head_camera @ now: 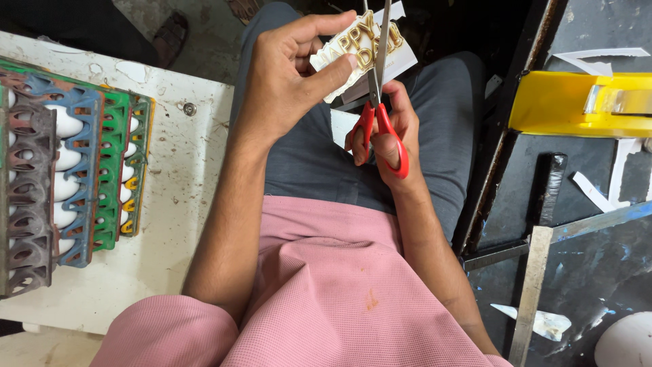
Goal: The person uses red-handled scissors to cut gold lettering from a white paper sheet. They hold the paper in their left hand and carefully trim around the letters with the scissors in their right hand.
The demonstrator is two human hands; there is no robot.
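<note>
My left hand (288, 75) pinches a white card with raised gold lettering (353, 42) between thumb and fingers, above my lap. My right hand (390, 132) has its fingers through the red handles of a pair of scissors (377, 102). The blades point up and away from me and close on the card's right part. Both hands hover over my grey trousers, with my pink shirt below them.
A stack of coloured egg trays with white eggs (61, 163) sits on a stained white table at left. At right, a dark work surface holds a yellow tape dispenser (577, 102), a metal ruler (533, 285), and white paper scraps (594, 194).
</note>
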